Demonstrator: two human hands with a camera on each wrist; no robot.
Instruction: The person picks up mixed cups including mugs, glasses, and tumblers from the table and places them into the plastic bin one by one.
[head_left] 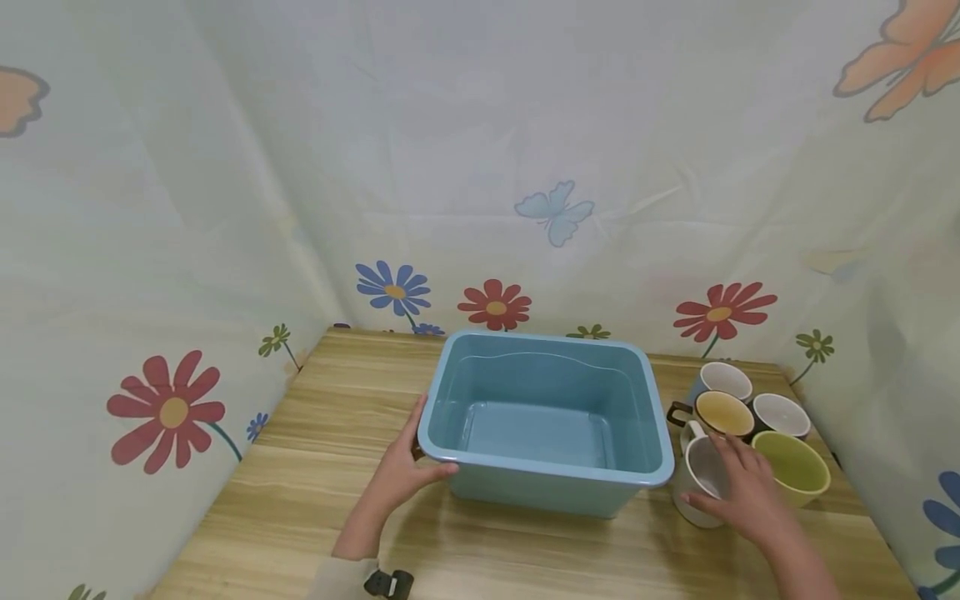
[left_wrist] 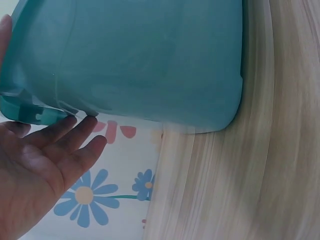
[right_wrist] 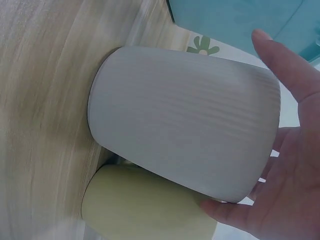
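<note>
A light blue plastic basin (head_left: 547, 475) stands on the wooden table. My left hand (head_left: 401, 471) holds its front left corner, thumb at the front rim and fingers along the left side. The left wrist view has the fingers (left_wrist: 82, 145) against the underside of the rim. A white mug (right_wrist: 185, 120) stands upright to the right of the basin, its handle turned away. Over its rim is my right hand (head_left: 750, 500), with thumb and fingers spread around it. One fingertip reaches to the yellow-green mug (right_wrist: 145, 202) beside it; whether it touches is hard to tell.
Behind the white mug stand a mug with a yellow inside and dark handle (head_left: 724, 414), a blue mug (head_left: 726, 379) and another white-lined mug (head_left: 782, 415). A flower-printed cloth (head_left: 480, 167) hangs along the back and sides of the table (head_left: 352, 392).
</note>
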